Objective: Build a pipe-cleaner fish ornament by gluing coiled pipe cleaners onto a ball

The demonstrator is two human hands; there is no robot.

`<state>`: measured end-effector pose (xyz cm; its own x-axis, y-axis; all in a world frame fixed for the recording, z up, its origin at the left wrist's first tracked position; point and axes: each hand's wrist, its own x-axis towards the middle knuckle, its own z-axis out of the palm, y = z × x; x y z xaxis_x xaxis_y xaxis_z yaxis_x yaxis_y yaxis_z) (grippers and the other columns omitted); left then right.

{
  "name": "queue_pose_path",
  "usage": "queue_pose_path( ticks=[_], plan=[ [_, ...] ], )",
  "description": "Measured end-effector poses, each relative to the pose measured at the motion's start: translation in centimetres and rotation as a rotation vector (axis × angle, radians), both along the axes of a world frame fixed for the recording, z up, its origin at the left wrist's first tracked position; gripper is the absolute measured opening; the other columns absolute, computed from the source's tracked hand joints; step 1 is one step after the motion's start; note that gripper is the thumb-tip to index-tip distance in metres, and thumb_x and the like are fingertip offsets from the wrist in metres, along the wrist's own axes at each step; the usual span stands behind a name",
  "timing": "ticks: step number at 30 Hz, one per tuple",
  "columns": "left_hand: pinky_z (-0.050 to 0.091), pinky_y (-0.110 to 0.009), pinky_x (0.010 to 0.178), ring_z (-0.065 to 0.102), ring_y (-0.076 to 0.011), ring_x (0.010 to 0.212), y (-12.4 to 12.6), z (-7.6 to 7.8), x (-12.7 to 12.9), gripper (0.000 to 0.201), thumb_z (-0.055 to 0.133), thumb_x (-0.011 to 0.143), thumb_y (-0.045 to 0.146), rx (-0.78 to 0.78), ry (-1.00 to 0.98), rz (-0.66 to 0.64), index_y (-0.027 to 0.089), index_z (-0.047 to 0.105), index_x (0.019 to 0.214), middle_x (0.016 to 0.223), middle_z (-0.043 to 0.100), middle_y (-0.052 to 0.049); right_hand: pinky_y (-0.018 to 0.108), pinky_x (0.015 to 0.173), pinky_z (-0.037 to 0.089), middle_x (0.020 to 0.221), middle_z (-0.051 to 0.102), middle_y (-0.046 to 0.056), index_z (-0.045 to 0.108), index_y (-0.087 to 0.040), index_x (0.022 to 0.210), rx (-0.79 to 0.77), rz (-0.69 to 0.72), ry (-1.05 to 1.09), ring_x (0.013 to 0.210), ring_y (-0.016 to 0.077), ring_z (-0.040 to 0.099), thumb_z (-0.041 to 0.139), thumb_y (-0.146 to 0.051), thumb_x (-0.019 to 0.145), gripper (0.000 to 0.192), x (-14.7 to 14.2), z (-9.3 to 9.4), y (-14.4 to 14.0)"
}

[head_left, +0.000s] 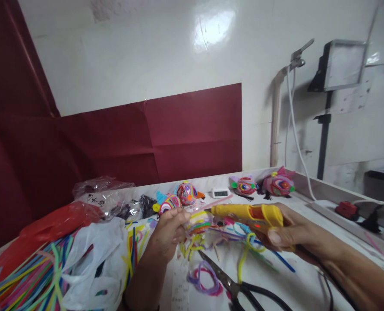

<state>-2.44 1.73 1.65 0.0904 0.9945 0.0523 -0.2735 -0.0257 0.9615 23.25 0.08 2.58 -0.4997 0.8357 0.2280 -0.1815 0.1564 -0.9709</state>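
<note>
A yellow hot glue gun (243, 213) is gripped in my right hand (287, 231), its nozzle pointing left. My left hand (171, 231) holds a small rounded craft piece (198, 220) with yellow, green and orange strips on it. The nozzle tip is close to the top of this piece; whether they touch I cannot tell. Below my hands lie black-handled scissors (226, 278), blades partly apart. Beside them is a coil of purple and pink pipe cleaners (205, 278). A yellow pipe cleaner (242, 261) and other coloured ones lie under the glue gun.
Finished colourful fish-like crafts (278, 185) stand along the back edge, with a small digital clock (221, 192) between them. Bundled pipe cleaners (26, 276), a white plastic bag (93, 259) and a red bag (59, 218) fill the left. A power strip (328, 211) lies at right.
</note>
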Motion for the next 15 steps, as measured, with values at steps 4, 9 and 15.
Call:
queue_pose_path(
  ticks=[4,9,15],
  plan=[
    [0.009,-0.013,0.035,0.016,0.0017,0.037,0.0,0.2,-0.1,0.035,0.077,0.051,0.03,-0.007,-0.039,0.031,0.016,0.047,0.059,0.048,0.035,0.011,0.025,0.046,0.017,0.054,0.045,-0.003,0.062,-0.015,0.07,0.014,0.048,-0.034,0.047,0.0079,0.029,0.074,-0.04,0.06,0.029,0.5,0.0,0.3],
    [0.012,-0.011,0.033,0.017,0.0028,0.035,0.1,0.8,-0.7,0.035,0.079,0.049,0.028,0.007,-0.081,0.106,0.016,0.048,0.061,0.048,0.036,0.012,0.023,0.05,0.023,0.064,0.046,-0.003,0.057,-0.017,0.075,0.076,0.059,-0.106,0.057,0.0111,0.037,0.075,-0.038,0.057,0.033,1.4,0.1,0.4],
    [0.017,-0.009,0.029,0.022,0.0035,0.032,0.1,1.6,-1.0,0.033,0.079,0.048,0.023,0.078,-0.128,0.265,0.015,0.048,0.059,0.048,0.039,0.012,0.022,0.055,0.032,0.072,0.05,-0.004,0.052,-0.019,0.079,0.254,-0.015,-0.545,0.064,0.0122,0.042,0.072,-0.024,0.055,0.032,-0.9,-1.4,-0.5]
  ],
)
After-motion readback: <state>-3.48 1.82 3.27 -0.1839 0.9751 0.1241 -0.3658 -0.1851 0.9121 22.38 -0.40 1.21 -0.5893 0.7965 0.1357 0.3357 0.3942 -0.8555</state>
